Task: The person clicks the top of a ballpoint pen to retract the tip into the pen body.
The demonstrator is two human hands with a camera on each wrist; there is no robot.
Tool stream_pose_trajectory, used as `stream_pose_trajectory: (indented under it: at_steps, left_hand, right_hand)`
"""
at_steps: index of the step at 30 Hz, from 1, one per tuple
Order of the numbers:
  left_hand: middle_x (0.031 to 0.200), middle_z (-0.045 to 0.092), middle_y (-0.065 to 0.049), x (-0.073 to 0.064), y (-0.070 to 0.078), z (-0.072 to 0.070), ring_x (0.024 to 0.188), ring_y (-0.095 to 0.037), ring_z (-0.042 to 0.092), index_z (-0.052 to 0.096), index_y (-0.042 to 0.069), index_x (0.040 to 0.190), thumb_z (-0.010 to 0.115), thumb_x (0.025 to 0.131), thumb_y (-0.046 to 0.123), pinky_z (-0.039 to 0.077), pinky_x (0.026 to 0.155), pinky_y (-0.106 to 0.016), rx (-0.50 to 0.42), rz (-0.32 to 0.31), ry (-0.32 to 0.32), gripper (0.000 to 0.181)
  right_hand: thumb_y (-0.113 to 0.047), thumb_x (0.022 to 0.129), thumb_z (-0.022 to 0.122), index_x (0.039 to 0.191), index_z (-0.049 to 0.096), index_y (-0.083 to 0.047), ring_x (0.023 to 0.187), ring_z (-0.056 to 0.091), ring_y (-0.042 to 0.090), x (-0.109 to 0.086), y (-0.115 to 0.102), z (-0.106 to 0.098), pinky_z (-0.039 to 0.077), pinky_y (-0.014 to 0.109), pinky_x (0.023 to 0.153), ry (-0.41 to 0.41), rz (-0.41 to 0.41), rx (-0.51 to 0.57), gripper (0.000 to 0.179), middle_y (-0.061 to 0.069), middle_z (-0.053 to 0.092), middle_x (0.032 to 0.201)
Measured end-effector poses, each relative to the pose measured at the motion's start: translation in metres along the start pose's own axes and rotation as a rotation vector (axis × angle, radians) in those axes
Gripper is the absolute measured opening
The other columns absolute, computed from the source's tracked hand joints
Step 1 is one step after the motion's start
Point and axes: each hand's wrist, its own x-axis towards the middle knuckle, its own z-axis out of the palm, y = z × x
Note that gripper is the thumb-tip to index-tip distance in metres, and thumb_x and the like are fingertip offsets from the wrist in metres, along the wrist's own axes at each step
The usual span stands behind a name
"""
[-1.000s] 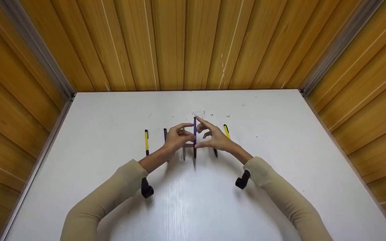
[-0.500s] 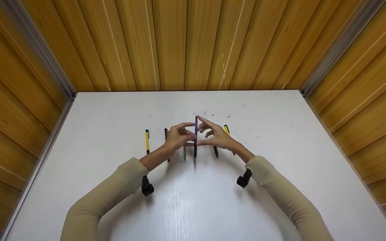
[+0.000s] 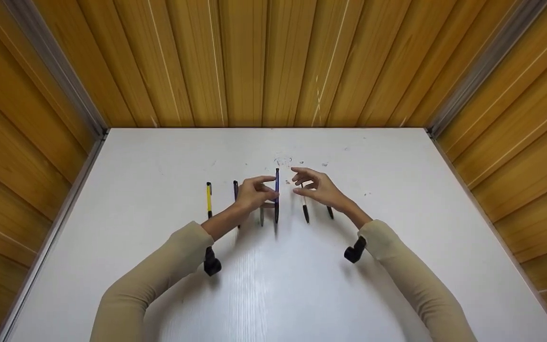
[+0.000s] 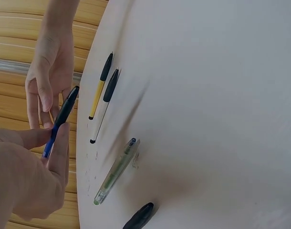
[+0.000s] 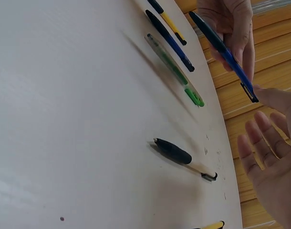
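Note:
A blue pen (image 3: 277, 179) with a black grip stands out above the table, pinched between the thumb and fingers of my left hand (image 3: 253, 194). My right hand (image 3: 322, 187) holds nothing; its fingers are loosely bent and, in the head view, a gap separates them from the pen. Below the hands, a clear green pen (image 5: 169, 62) lies partly hidden by the left hand. Under the right hand lie a white pen (image 4: 101, 114) with a black grip and a yellow pen (image 4: 96, 99) with a black grip.
To the left, another yellow pen (image 3: 209, 197) and a dark blue pen (image 3: 235, 189) lie on the white table (image 3: 159, 161). Wood-look panels (image 3: 240, 61) wall the back and sides. Small dark marks (image 3: 283, 160) dot the tabletop behind the hands.
My right hand has come off the blue pen and moved to the right, its fingers loosening. The left hand still holds the pen in nearly the same place.

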Motion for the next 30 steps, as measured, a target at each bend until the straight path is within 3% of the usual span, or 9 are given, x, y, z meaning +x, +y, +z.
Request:
stream_pose_trajectory:
  at_steps: [3,6,9,12,21,26,30]
  left_hand:
    - [0.090,0.074,-0.011,0.001,-0.002,0.002,0.083,-0.019,0.075,0.064,0.002,0.136,0.072,0.087,-0.010,0.068,0.078,-0.036,0.002,-0.015,0.009,0.052]
    - [0.090,0.074,-0.010,0.003,-0.006,0.005,0.081,-0.019,0.075,0.064,0.002,0.136,0.072,0.087,-0.009,0.067,0.080,-0.038,-0.006,-0.038,0.010,0.051]
    - [0.091,0.073,-0.011,0.005,-0.009,0.009,0.081,-0.021,0.075,0.063,0.001,0.136,0.071,0.087,-0.009,0.067,0.083,-0.042,-0.008,-0.051,0.006,0.051]
    - [0.094,0.074,-0.015,0.007,-0.014,0.012,0.082,-0.023,0.076,0.063,0.001,0.136,0.071,0.087,-0.008,0.066,0.084,-0.043,0.024,-0.043,0.008,0.050]
    - [0.097,0.076,-0.021,0.016,-0.027,0.028,0.083,-0.030,0.078,0.065,0.000,0.133,0.073,0.086,-0.006,0.067,0.069,-0.031,0.185,-0.016,0.036,0.048]
    - [0.097,0.076,-0.023,0.021,-0.030,0.034,0.078,-0.030,0.078,0.064,-0.005,0.132,0.073,0.086,-0.006,0.067,0.067,-0.031,0.238,0.022,0.059,0.046]
    - [0.094,0.077,-0.020,0.025,-0.031,0.033,0.069,-0.020,0.075,0.066,-0.006,0.129,0.074,0.086,-0.003,0.064,0.063,-0.024,0.360,0.078,0.097,0.045]
  right_hand:
    - [-0.001,0.097,0.067,0.147,0.048,0.006,0.124,0.055,0.052,0.002,0.017,-0.006,0.052,0.053,0.107,0.033,0.026,0.014,0.054,0.035,0.058,0.130]
    - [-0.001,0.098,0.065,0.147,0.049,0.005,0.125,0.055,0.050,0.001,0.032,-0.013,0.054,0.039,0.104,0.056,0.042,0.033,0.052,0.035,0.058,0.132]
    - [-0.005,0.099,0.065,0.146,0.051,0.004,0.126,0.055,0.047,-0.001,0.039,-0.018,0.053,0.023,0.100,0.070,0.059,0.045,0.050,0.032,0.059,0.133]
    - [-0.010,0.099,0.066,0.145,0.052,0.003,0.127,0.057,0.042,-0.002,0.044,-0.022,0.052,0.016,0.098,0.083,0.078,0.059,0.049,0.028,0.061,0.135]
    - [-0.010,0.100,0.066,0.144,0.050,0.008,0.130,0.057,0.043,-0.006,0.054,-0.032,0.055,0.012,0.095,0.097,0.108,0.110,0.050,0.031,0.059,0.138]
    - [-0.010,0.100,0.066,0.142,0.053,0.008,0.123,0.064,0.029,-0.008,0.056,-0.035,0.055,0.012,0.094,0.127,0.101,0.092,0.048,0.029,0.062,0.134]
    - [-0.009,0.100,0.065,0.142,0.052,0.010,0.116,0.067,0.017,-0.010,0.058,-0.037,0.056,0.012,0.094,0.141,0.096,0.114,0.048,0.032,0.062,0.134]
